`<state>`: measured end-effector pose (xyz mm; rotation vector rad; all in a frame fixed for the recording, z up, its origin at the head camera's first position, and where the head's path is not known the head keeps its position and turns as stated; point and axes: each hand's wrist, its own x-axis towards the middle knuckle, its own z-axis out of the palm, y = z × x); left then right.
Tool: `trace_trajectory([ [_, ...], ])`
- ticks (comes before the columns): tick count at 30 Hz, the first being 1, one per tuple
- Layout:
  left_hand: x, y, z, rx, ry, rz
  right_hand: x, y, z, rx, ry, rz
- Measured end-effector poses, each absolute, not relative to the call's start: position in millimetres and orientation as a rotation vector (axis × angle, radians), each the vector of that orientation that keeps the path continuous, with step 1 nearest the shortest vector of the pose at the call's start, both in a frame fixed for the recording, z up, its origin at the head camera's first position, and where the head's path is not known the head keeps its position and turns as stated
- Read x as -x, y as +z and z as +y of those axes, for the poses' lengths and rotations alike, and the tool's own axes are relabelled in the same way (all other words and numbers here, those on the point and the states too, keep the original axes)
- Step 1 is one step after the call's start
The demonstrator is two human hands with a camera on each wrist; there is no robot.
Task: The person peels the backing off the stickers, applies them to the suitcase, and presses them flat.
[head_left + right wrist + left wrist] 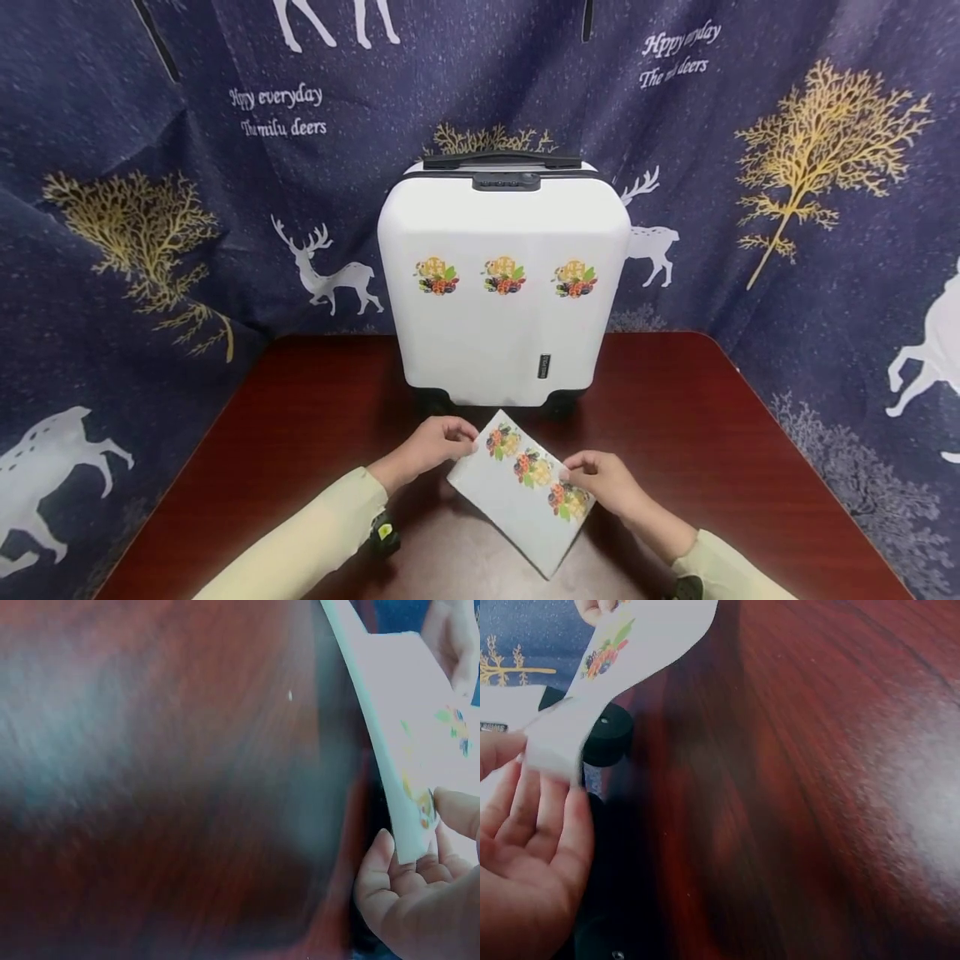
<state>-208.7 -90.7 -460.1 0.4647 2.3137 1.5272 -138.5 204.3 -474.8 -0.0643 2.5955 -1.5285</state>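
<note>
Between both hands a white sticker sheet [517, 517] is held at a slant above the table, with three colourful fruit-and-leaf pictures along its upper edge. My left hand [441, 442] pinches its upper left edge between thumb and fingers. At the opposite end my right hand [603, 482] pinches the corner beside the last picture. In the left wrist view the sheet [641, 645] bends near the left fingers [551, 817]. The right wrist view has the right thumb [459, 814] on the sheet's printed face, with the other fingers curled beneath. Behind stands a white suitcase [480, 333] bearing three similar pictures.
The suitcase rests upright on black wheels [558, 402] at the back of a dark red table [322, 433]. A blue cloth [465, 83] printed with deer and golden trees hangs behind and around it. Light glares off the table's front part.
</note>
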Motion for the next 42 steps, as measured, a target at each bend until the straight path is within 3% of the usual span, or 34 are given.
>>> trace_trajectory([
  [11, 211.5, -476.3, -104.3, -0.403, 1.535, 2.08, 153.0, -477.5, 203.3, 0.021, -1.503, 2.613],
  [21, 211.0, -495.9, -108.5, -0.239, 1.64, 1.964, 163.7, -481.3, 198.1, 0.142, -1.512, 2.611],
  [42, 214.2, -507.2, -111.0, -0.135, 1.737, 1.816, 174.1, -486.1, 183.3, 0.108, -1.436, 2.665],
])
